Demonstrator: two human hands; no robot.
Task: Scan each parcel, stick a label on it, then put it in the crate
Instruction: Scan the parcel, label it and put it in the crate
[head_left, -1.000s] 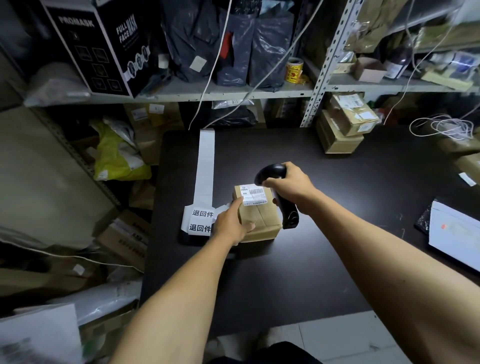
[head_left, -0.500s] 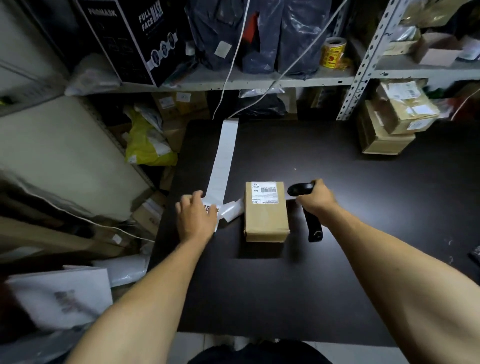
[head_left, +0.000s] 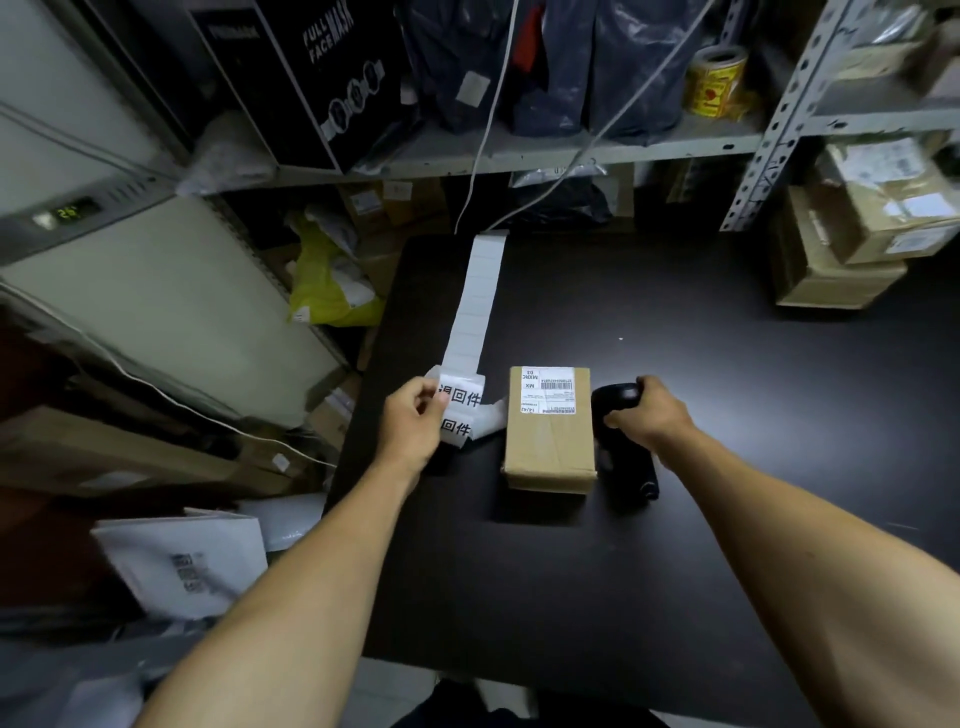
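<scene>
Parcel (head_left: 549, 428): small brown cardboard box with a white printed shipping label on its far end, lying flat on the black tabletop (head_left: 675, 571), near the table's middle. Label strip (head_left: 475, 312): long white paper ribbon of blank stickers, running from the table's far edge to a spot just left of the parcel, its near end printed with bold black characters. Left hand (head_left: 413, 428): on the strip's near end just left of the parcel, fingers curled and thumb pinching the edge of the printed label (head_left: 462, 399). Right hand (head_left: 649, 415): just right of the parcel, fingers wrapped over the head of the black handheld scanner (head_left: 621, 436), whose handle lies on the tabletop beside the box. Step in hand, by judgement: peeling one printed sticker free for the parcel. Good practice: lift from a corner, peel low along the backing so neither sticker nor strip tears, and place it on bare cardboard clear of the barcode. Crate: not visible from here.
</scene>
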